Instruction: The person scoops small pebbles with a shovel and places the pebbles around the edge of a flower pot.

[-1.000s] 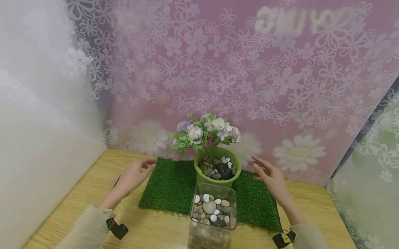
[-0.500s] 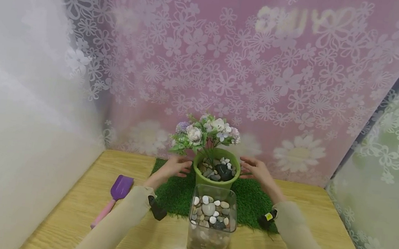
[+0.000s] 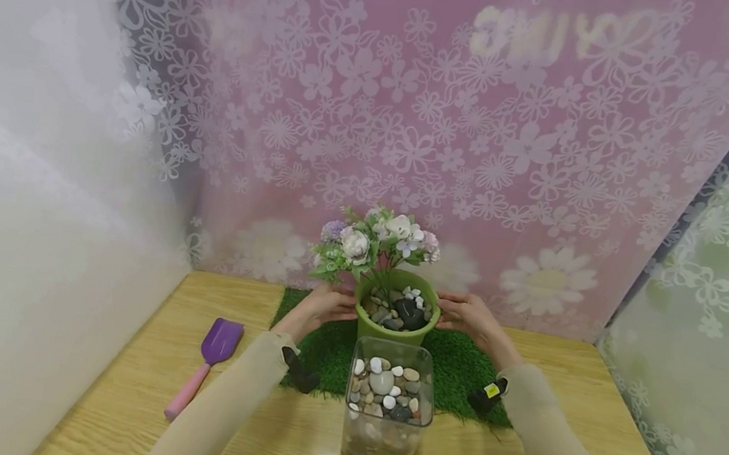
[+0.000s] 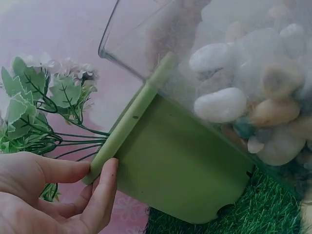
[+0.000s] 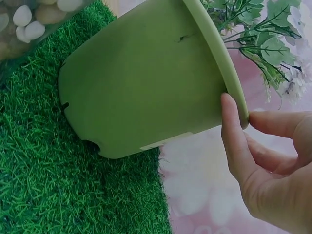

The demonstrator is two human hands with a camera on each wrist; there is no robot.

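Observation:
A green flowerpot (image 3: 391,331) holding artificial flowers (image 3: 356,245) and stones, one of them a large black stone (image 3: 409,313), stands on artificial turf (image 3: 466,370). My left hand (image 3: 323,304) pinches the pot's rim at its left side; in the left wrist view the thumb lies over the rim (image 4: 119,134) and a finger sits beneath it. On the opposite side my right hand (image 3: 477,321) pinches the rim too, with fingertips on both sides of the edge in the right wrist view. The pot's lower front is hidden in the head view.
Close in front of the pot is a clear plastic container (image 3: 429,396) of mixed pebbles. A toy shovel with purple blade (image 3: 221,341) and pink handle lies at the left of the wooden table (image 3: 286,444). A flowered pink curtain (image 3: 375,131) hangs behind, with pale panels at the sides.
Both hands have moved inward from either side to the pot and taken hold of its rim. The shovel, earlier mostly hidden by the left arm, is now uncovered.

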